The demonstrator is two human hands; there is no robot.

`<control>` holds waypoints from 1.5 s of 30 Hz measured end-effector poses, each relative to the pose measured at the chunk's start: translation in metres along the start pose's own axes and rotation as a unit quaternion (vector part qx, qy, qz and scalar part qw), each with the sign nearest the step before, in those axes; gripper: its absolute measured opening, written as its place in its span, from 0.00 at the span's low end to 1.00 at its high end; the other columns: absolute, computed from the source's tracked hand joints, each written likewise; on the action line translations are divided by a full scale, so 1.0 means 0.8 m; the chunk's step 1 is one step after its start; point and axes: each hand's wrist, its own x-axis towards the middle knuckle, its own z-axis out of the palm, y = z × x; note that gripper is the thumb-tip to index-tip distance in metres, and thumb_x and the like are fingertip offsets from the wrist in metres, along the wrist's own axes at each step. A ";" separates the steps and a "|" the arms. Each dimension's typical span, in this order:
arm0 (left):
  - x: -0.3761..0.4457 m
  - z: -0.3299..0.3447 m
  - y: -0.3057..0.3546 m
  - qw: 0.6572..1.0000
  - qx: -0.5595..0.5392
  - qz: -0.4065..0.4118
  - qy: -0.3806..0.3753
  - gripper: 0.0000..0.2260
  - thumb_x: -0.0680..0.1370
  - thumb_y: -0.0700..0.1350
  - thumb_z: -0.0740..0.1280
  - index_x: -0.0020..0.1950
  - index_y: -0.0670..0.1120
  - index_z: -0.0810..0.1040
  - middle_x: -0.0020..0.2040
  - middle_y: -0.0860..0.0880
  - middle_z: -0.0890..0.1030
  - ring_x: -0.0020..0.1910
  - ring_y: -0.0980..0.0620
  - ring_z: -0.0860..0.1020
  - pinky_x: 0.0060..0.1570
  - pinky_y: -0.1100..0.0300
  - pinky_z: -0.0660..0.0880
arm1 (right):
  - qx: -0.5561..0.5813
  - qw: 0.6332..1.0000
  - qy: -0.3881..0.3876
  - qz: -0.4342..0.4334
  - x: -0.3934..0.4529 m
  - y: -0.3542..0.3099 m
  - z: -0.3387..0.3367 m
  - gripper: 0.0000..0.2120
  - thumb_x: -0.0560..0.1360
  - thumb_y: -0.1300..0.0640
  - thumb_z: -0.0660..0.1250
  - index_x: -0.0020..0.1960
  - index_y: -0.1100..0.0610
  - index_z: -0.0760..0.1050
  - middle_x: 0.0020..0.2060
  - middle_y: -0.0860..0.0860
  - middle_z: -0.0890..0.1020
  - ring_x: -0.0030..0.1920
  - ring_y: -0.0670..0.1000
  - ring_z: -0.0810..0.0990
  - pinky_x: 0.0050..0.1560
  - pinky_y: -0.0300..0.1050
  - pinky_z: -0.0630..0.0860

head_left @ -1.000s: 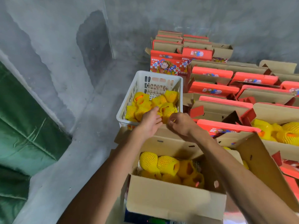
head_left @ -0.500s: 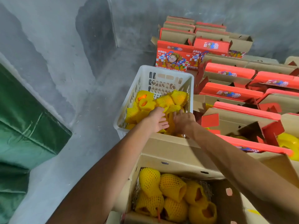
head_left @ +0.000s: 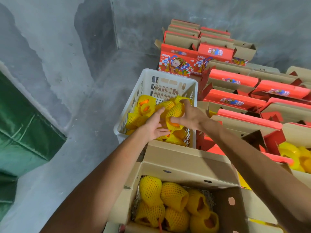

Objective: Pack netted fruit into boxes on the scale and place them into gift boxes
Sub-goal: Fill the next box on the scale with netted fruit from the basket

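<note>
Both hands are over the white plastic crate (head_left: 170,76) at twelve o'clock from the person, gathering netted fruit. The right hand (head_left: 190,113) spreads wide around a fruit in yellow foam netting (head_left: 174,113), thumb on one side and fingers over the top. The left hand (head_left: 154,126) comes in from seven o'clock of that fruit, palm up and fingers relaxed, cupping beneath it rather than gripping.

To do this lift well, the judgement is that the underhand support matters most: the net sleeves look loose and slippery, so a squeeze from the top alone could let the fruit slide out of its sleeve. Lift clear of the crate wall before swinging back toward six o'clock.

The target sits there, an open cardboard box (head_left: 188,167) just nearside of the crate, with about six netted fruits (head_left: 174,195) bedded on shredded paper along its left side. The right side looks free, so that is probably where the next ones go. No scale can be made out under it.

At two o'clock, rows of red gift boxes (head_left: 233,76) wait with flaps up.
</note>
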 end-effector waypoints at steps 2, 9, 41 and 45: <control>-0.005 -0.003 0.003 0.996 -0.077 -0.007 -0.044 0.29 0.76 0.63 0.72 0.70 0.48 0.72 0.67 0.38 0.76 0.61 0.34 0.77 0.59 0.34 0.78 | 0.042 0.999 -0.011 -0.027 -0.003 -0.013 -0.002 0.50 0.62 0.27 0.68 0.77 0.43 0.51 0.39 0.52 0.83 0.40 0.52 0.83 0.46 0.53 0.81; -0.009 -0.006 0.014 0.994 -0.112 -0.001 0.018 0.17 0.74 0.54 0.78 0.57 0.53 0.74 0.59 0.42 0.70 0.56 0.36 0.75 0.43 0.43 0.84 | 0.186 0.983 -0.006 -0.001 0.008 -0.015 0.029 0.33 0.79 0.28 0.53 0.76 0.48 0.65 0.67 0.53 0.76 0.64 0.52 0.74 0.60 0.50 0.69; -0.092 -0.024 0.055 0.984 -0.109 0.123 -0.070 0.25 0.72 0.49 0.80 0.67 0.51 0.77 0.68 0.40 0.76 0.64 0.36 0.77 0.48 0.42 0.83 | 0.274 0.958 0.054 0.060 0.006 -0.059 -0.049 0.34 0.64 0.31 0.68 0.64 0.48 0.75 0.44 0.44 0.80 0.40 0.50 0.83 0.28 0.42 0.81; -0.148 -0.011 0.042 0.980 -0.082 0.151 -0.101 0.25 0.73 0.51 0.79 0.68 0.50 0.77 0.67 0.41 0.79 0.64 0.38 0.80 0.51 0.43 0.82 | 0.284 0.948 0.143 0.004 -0.068 -0.061 -0.068 0.26 0.65 0.33 0.69 0.54 0.49 0.80 0.38 0.48 0.85 0.33 0.51 0.86 0.35 0.53 0.85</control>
